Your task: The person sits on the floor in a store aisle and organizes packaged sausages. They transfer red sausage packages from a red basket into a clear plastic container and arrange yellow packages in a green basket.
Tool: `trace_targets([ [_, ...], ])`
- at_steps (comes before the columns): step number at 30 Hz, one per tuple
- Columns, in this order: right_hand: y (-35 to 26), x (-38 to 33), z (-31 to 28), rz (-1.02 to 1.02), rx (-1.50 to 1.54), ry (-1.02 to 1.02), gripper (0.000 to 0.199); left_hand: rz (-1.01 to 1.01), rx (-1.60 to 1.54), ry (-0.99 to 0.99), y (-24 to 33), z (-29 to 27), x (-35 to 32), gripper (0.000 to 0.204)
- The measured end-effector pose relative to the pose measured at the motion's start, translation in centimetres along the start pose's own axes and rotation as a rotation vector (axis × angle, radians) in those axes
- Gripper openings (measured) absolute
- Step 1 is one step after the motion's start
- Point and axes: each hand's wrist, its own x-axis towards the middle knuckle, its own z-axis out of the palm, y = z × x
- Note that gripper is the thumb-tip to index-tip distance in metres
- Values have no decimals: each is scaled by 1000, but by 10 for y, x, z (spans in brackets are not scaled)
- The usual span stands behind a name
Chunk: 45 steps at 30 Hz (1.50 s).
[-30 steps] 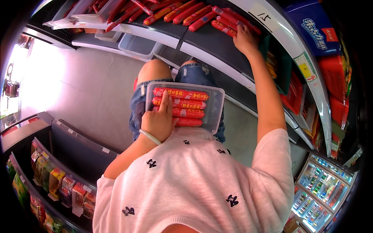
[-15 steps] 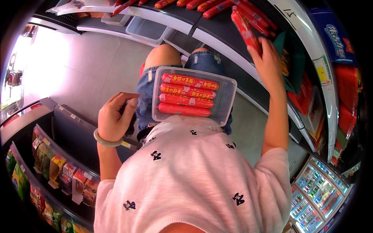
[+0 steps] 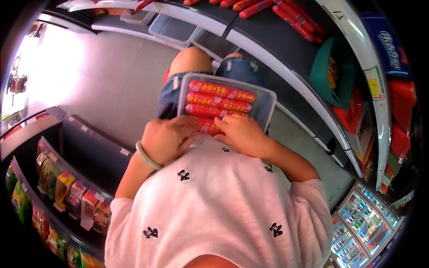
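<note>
On my lap rests a clear plastic box with several red-wrapped sausages lying crosswise in it. At the side nearest my shirt, both hands meet on one red sausage. The fingers of my left hand close on its left end, and my right hand grips its right end. My fingers partly cover this sausage and the one beside it. A pale bangle circles my left wrist.
More red sausages lie on the dark shelf ahead. A green basket stands on it to the right, and clear bins sit lower down. Packaged goods line a rack at left; a glass-door cooler is at lower right.
My right hand has come from the shelf down to the box with a sausage. My left hand has moved right, onto the near side of the box.
</note>
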Motion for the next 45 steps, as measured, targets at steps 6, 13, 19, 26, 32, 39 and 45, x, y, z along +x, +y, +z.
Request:
trace_targets([
  [6, 42, 16, -82, 69, 229, 442, 24, 37, 105, -22, 3, 27, 5, 25],
  [13, 277, 65, -176, 506, -458, 909, 37, 17, 117, 17, 4, 31, 8, 23],
  [19, 304, 81, -174, 576, -762, 844, 42, 11, 93, 67, 1, 33, 6, 22],
  [26, 252, 55, -172, 519, -617, 876, 40, 10, 99, 33, 3, 27, 8, 23],
  [32, 90, -14, -112, 241, 444, 660, 34, -199, -636, 257, -41, 4, -17, 32],
  [39, -8, -10, -54, -136, -40, 473, 39, -40, -1152, 433, 8, -26, 27, 47],
  [45, -13, -22, -66, -265, 90, 556, 41, 244, -150, 225, 33, -18, 50, 49],
])
